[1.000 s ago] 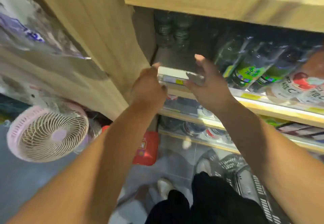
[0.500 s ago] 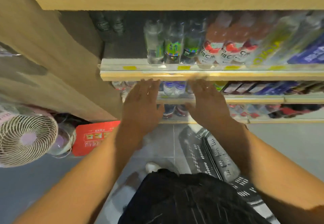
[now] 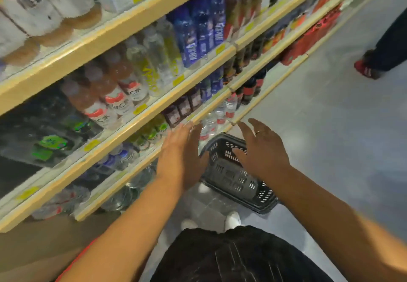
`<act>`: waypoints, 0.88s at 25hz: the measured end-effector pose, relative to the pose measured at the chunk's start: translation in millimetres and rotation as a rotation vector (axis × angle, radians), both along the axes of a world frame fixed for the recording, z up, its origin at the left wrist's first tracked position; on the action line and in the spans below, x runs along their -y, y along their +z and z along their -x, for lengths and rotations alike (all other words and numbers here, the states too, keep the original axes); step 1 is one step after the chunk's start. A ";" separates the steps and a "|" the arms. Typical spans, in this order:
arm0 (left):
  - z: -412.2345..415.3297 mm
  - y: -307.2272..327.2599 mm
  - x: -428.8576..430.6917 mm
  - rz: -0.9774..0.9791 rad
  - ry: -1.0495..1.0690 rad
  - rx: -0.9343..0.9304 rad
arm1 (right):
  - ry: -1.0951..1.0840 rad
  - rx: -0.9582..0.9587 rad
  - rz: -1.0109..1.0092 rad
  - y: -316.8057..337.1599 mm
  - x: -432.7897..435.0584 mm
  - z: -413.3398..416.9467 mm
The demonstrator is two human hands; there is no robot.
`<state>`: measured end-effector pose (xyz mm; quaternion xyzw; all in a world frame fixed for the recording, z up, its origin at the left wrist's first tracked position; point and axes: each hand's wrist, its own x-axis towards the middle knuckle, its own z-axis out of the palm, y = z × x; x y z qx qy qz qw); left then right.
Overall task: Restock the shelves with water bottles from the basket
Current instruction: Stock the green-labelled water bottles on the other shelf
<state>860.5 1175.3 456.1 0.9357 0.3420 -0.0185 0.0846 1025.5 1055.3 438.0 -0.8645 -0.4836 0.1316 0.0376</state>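
Both hands have dropped away from the shelf edge they were spread against half a second ago, and the view has swung right along the aisle, so the basket (image 3: 231,177) now lies beneath them. The left hand (image 3: 179,149) is flat, palm down, fingers straight and close together, holding nothing. Its fingertips overlap the front edge of a lower shelf, but whether they touch it cannot be told. The right hand (image 3: 263,149) is spread wide with fingers apart, a ring (image 3: 258,131) on one of them, and it hovers over the basket with nothing in its grasp.

That dark, slotted basket stands on the floor (image 3: 330,127) just beside the bottom of the shelves (image 3: 132,125). The right hand hides part of its rim, and its inside is hard to make out. Clear water bottles (image 3: 211,125) with red labels stand on the lowest shelf just beyond it.

Motion blur smears most of the stock. White-and-red labels (image 3: 116,103) show a large "C". The blue bottles (image 3: 198,34) carry white writing too blurred to read, as are the yellow price tags (image 3: 178,80). At far right, another person's leg and red shoe (image 3: 365,70) are cut off by the frame.
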 end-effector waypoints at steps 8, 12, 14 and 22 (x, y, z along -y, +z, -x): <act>-122.5 0.1 57.6 -0.114 -0.513 -0.052 | -0.566 -0.008 -0.025 2.8 126.1 -41.7; -154.3 -1.0 79.3 0.019 -0.707 -0.046 | -0.827 -0.028 -0.049 7.9 168.2 -27.4; -167.0 1.2 88.7 0.053 -0.836 -0.054 | -0.959 -0.024 -0.050 12.3 183.7 -16.3; -194.8 6.8 148.0 0.157 -1.190 0.025 | -1.341 -0.038 -0.052 14.4 244.7 37.8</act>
